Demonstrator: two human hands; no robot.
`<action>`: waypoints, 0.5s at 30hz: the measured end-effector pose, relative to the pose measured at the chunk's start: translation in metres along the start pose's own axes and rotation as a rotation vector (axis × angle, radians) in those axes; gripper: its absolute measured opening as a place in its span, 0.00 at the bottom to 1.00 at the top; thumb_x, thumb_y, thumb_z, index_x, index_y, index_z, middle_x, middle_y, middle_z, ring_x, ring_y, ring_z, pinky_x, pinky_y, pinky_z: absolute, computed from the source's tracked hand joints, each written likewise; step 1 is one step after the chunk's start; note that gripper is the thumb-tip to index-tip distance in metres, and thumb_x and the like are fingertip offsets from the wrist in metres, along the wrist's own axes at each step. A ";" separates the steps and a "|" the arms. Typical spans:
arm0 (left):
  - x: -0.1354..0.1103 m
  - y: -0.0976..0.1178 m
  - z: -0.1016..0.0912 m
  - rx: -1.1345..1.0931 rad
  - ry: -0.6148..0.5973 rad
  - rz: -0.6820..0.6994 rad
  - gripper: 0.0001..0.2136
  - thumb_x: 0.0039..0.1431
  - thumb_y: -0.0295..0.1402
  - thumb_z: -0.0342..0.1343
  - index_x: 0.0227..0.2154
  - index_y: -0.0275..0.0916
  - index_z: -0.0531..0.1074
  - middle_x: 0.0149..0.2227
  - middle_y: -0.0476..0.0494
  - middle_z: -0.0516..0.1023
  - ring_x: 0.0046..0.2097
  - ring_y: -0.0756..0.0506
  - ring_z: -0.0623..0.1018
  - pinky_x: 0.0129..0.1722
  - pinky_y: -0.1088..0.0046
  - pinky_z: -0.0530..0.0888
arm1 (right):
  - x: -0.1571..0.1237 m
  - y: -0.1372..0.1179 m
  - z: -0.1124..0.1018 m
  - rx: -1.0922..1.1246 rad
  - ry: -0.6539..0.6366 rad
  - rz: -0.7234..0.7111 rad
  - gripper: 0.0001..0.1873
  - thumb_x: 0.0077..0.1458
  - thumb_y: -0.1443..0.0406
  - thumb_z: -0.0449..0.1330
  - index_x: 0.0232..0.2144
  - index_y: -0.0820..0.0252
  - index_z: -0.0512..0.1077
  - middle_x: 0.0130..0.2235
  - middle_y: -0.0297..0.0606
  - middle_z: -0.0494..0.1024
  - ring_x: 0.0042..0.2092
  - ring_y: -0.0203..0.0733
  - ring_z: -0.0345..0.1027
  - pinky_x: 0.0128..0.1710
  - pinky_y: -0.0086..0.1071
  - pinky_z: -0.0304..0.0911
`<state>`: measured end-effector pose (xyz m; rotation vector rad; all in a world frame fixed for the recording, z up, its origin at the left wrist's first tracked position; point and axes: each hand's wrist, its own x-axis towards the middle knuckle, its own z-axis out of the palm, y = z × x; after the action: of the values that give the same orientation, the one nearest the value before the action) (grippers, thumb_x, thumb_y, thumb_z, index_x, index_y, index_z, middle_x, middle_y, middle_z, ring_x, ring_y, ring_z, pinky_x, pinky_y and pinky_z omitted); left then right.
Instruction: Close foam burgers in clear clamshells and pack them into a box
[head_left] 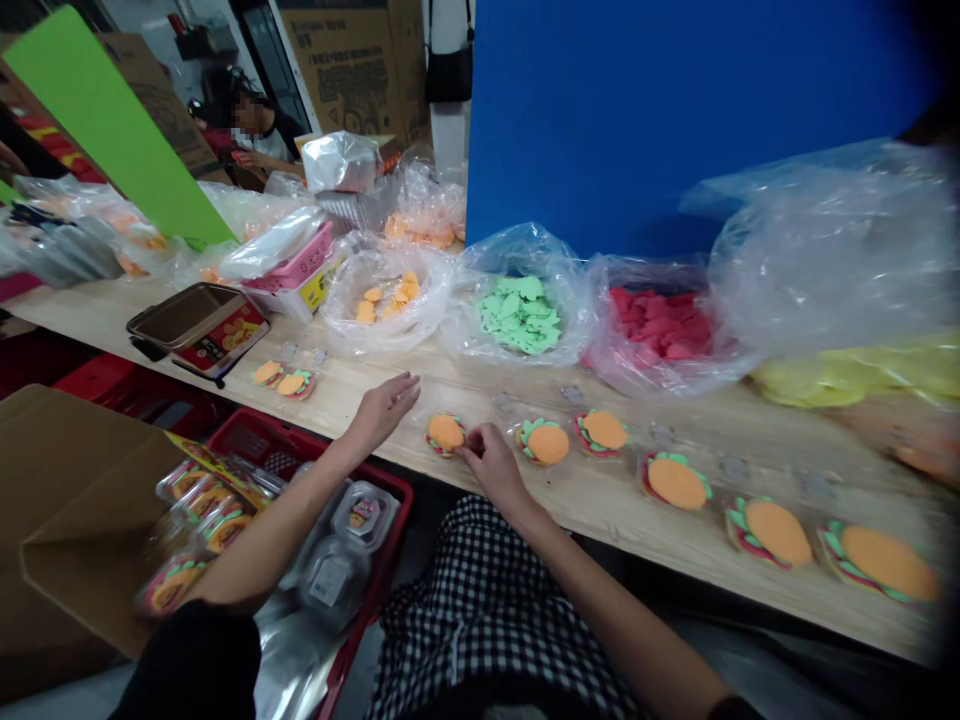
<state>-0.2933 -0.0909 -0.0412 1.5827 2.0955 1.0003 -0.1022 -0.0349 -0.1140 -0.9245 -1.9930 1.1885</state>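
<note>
A row of toy burgers, each an orange round piece on green and red layers, lies along the wooden table [585, 500]. My right hand [489, 455] pinches the edge of the leftmost burger of the row [445, 434] with its fingers closed. My left hand [384, 405] hovers just left of that burger, fingers stretched out and holding nothing. More burgers [547, 442] [604, 431] [677, 481] lie to the right. Two more burgers [285, 380] sit further left.
Clear bags behind hold orange pieces [386, 297], green pieces [521, 315], red pieces [660, 325] and yellow pieces [862, 375]. A brown tray [191, 320] sits at the left. A red crate [300, 470] with packed plastic boxes stands below. Another person [259, 125] sits far back.
</note>
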 end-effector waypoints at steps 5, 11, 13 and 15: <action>-0.029 0.017 0.014 -0.051 -0.176 0.185 0.21 0.58 0.41 0.42 0.52 0.40 0.61 0.59 0.44 0.55 0.59 0.44 0.57 0.57 0.64 0.57 | 0.001 -0.002 0.001 0.062 0.017 0.030 0.09 0.45 0.63 0.56 0.26 0.57 0.58 0.26 0.31 0.63 0.28 0.38 0.58 0.28 0.31 0.56; -0.041 0.023 0.036 -0.118 -0.171 0.163 0.20 0.60 0.37 0.40 0.56 0.44 0.53 0.57 0.45 0.59 0.58 0.46 0.58 0.57 0.63 0.57 | 0.000 0.008 0.004 0.203 0.031 0.100 0.13 0.43 0.63 0.58 0.27 0.57 0.56 0.26 0.29 0.62 0.28 0.37 0.59 0.29 0.32 0.57; -0.036 0.019 0.040 -0.203 -0.124 0.153 0.21 0.59 0.35 0.42 0.56 0.44 0.52 0.54 0.43 0.64 0.54 0.47 0.64 0.55 0.64 0.61 | 0.000 0.012 0.007 0.303 0.041 0.124 0.14 0.42 0.63 0.58 0.28 0.57 0.55 0.27 0.29 0.62 0.28 0.36 0.60 0.29 0.32 0.59; -0.029 0.016 0.041 -0.227 -0.124 0.151 0.21 0.56 0.34 0.48 0.54 0.44 0.56 0.49 0.42 0.68 0.52 0.46 0.66 0.53 0.64 0.63 | 0.000 0.014 0.009 0.401 0.052 0.132 0.14 0.42 0.64 0.58 0.29 0.57 0.54 0.28 0.29 0.63 0.29 0.36 0.61 0.31 0.31 0.60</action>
<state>-0.2469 -0.1023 -0.0632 1.6591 1.7343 1.1149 -0.1056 -0.0337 -0.1304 -0.8770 -1.5884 1.5493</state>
